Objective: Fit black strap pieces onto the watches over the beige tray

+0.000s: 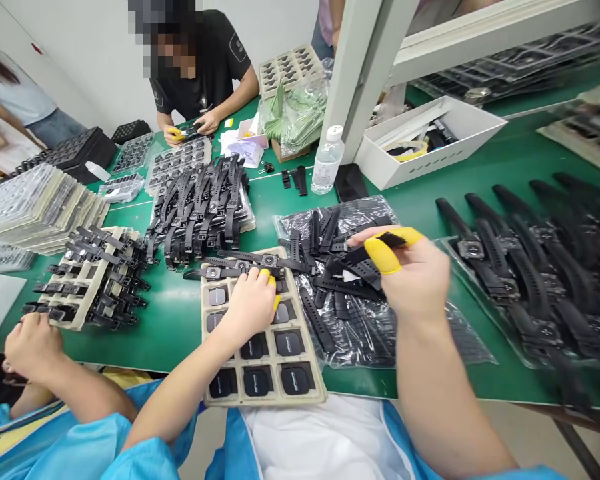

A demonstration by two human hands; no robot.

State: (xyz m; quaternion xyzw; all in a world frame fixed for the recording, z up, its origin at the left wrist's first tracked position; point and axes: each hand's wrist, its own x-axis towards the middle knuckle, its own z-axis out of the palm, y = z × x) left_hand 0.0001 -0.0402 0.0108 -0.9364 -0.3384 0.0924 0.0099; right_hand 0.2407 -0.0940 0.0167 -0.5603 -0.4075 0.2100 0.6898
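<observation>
Right hand [420,277] pinches a flat black strap [380,243]; left hand [250,303] rests on the beige moulded tray [310,383].

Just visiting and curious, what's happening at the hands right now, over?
Left hand pressing on tray of watch bodies. Right hand pinching black strap above bag of straps. Nothing blocking.

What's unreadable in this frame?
Head view:
- left hand covers a tray pocket; its contents are hidden.
- watches on the right: motion-blurred, faces illegible.
- right hand pinches a black strap; the far end is lost among bagged straps.
</observation>
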